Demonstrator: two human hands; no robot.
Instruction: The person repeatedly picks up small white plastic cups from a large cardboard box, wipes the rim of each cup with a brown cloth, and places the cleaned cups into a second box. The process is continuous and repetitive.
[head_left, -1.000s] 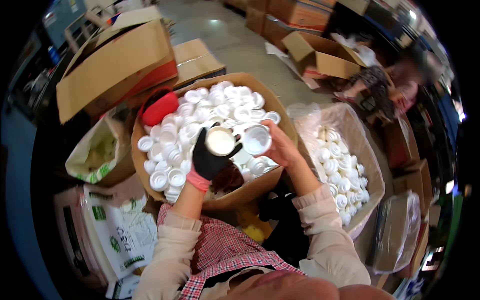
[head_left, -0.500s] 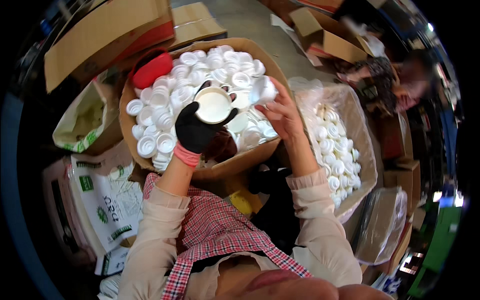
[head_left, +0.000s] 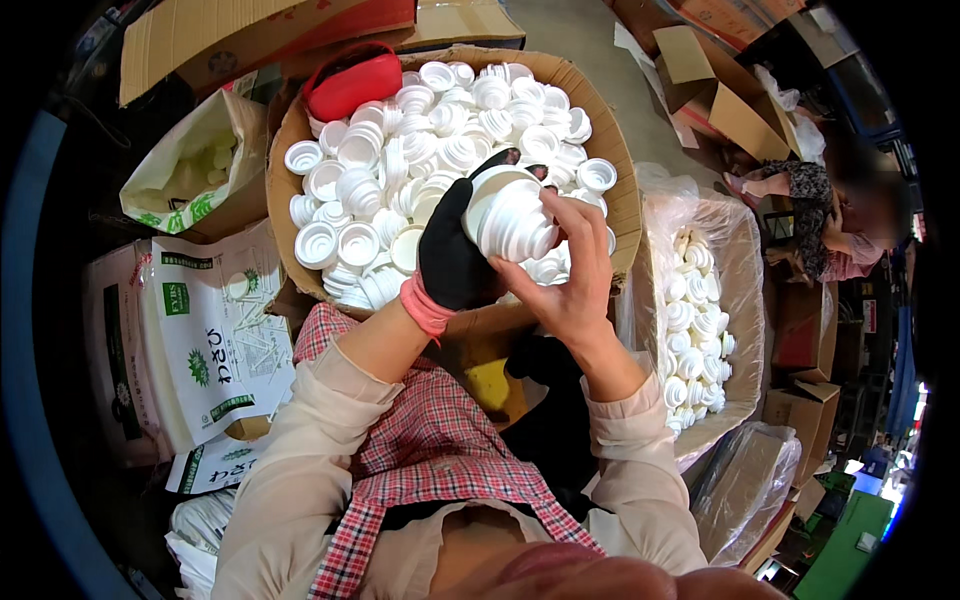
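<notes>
My left hand [head_left: 450, 258], in a black glove with a pink cuff, is wrapped round a shallow white round cap [head_left: 487, 180] over the near part of a large carton. My bare right hand [head_left: 575, 275] grips a white stepped plastic piece [head_left: 515, 225] made of rings that narrow toward one end. The wide end of this piece is against the cap; whether it sits inside is hidden. Beneath both hands, loose white ringed plastic pieces [head_left: 358, 190] fill the carton [head_left: 612, 130].
A red pouch [head_left: 355, 88] lies on the pile at the carton's far left. To the right stands a plastic-lined box [head_left: 745, 330] of similar white pieces. An open sack [head_left: 150, 170] and printed bags [head_left: 205, 385] are at left. Another person [head_left: 815, 215] sits at far right.
My hands have come together: the stepped piece in my right hand moved left and down against the cap in my left. The cap has tilted, and the view has shifted a little.
</notes>
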